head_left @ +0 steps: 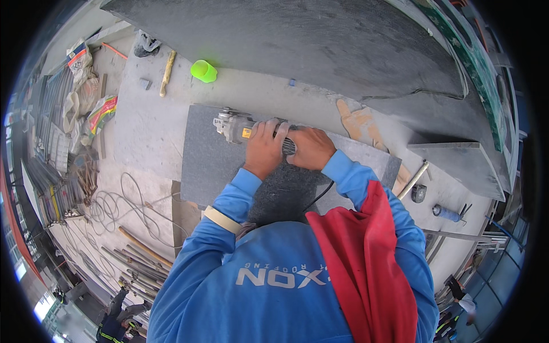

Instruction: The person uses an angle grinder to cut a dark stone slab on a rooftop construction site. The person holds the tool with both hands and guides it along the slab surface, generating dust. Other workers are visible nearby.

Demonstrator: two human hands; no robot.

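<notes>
your left grip (264,144) is wrapped round the grinder (233,126), right grip (311,150) closed on its rear. silver head, dark rear, yellow patch. it's at the slab's (203,157) far edge. slab grey, darker nearest you. pale floor (140,123), green cup (204,71) beyond.

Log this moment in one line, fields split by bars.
left-hand grip: on angle grinder body | right-hand grip: at its rear | grinder head: near far edge of grey slab | beyond slab: green container
</notes>
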